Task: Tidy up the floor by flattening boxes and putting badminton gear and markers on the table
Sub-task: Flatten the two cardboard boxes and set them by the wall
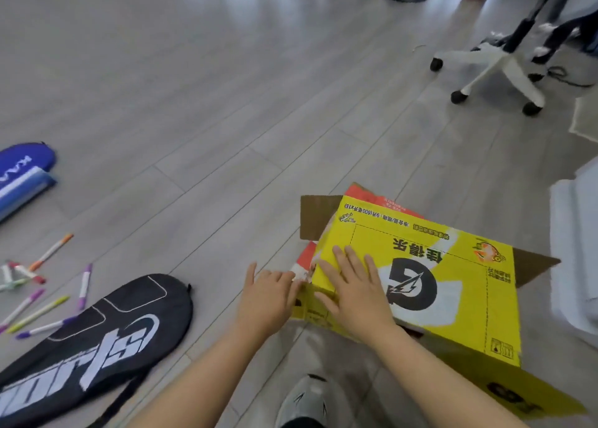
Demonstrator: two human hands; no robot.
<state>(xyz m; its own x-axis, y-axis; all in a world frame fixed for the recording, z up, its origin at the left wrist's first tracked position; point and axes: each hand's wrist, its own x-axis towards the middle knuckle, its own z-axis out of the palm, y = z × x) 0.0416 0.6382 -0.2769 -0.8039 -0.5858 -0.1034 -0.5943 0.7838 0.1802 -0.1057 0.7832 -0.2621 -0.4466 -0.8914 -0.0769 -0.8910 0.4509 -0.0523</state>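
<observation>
Sneaker [305,398] at the very bottom, on the grey plank floor [226,104]. Left of it a black racket cover [97,340] lies flat, and just past it a bunch of markers [42,298] lie scattered, with purple, green, orange and red caps. Further back-left is a blue racket cover [22,175], cut off by the frame. A white office chair base [495,68] sits way back right. The yellow Gatorade box [453,298] lies front right, squashed mostly flat with brown flaps sticking out, on top of a red-printed box [385,201]; can't see inside either. Right hand [356,288] lies flat on the yellow panel, fingers straight and spread, pressing. Left hand [268,301] is relaxed, thumb out, fingertips touching the box's left edge, gripping nothing.
</observation>
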